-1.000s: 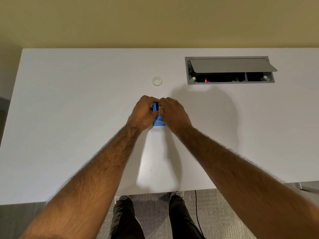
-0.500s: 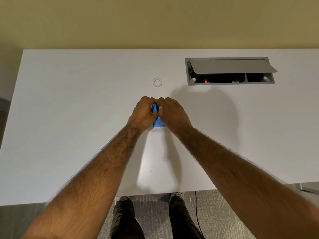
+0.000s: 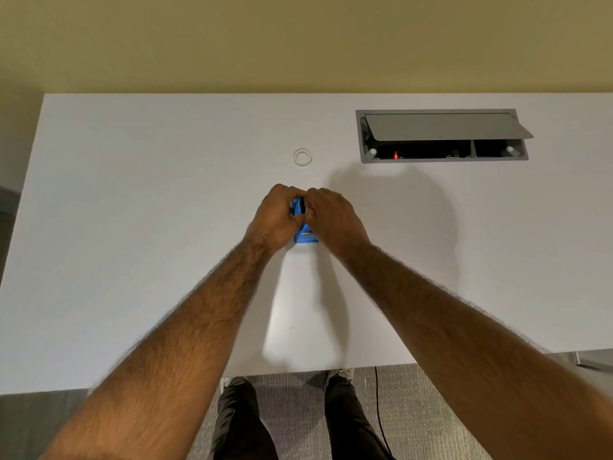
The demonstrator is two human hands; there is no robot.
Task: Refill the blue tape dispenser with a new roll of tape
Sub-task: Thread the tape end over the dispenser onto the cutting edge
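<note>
Person stands at white table (image 3: 132, 227), both bare forearms reaching out over it. Dispenser (image 3: 304, 236), blue, sits on the table near mid-width, between the two hands. Left hand (image 3: 275, 215) wraps its left side, fingers curled over the top. Right hand (image 3: 335, 215) closes on it from the right, fingers bent in against the upper part. The two sets of knuckles almost meet above it. Only the near end and a strip of blue with a dark slot between the hands show; the rest is covered.

Small pale ring (image 3: 302, 157) lies flat farther back, apart from the hands; full roll or bare core, cannot tell.

Grey cable box (image 3: 441, 136) sunk in the table, far right, flap raised, red light (image 3: 395, 155) inside. Dark trousers (image 3: 238, 423) and grey carpet (image 3: 298, 410) below the near edge.
</note>
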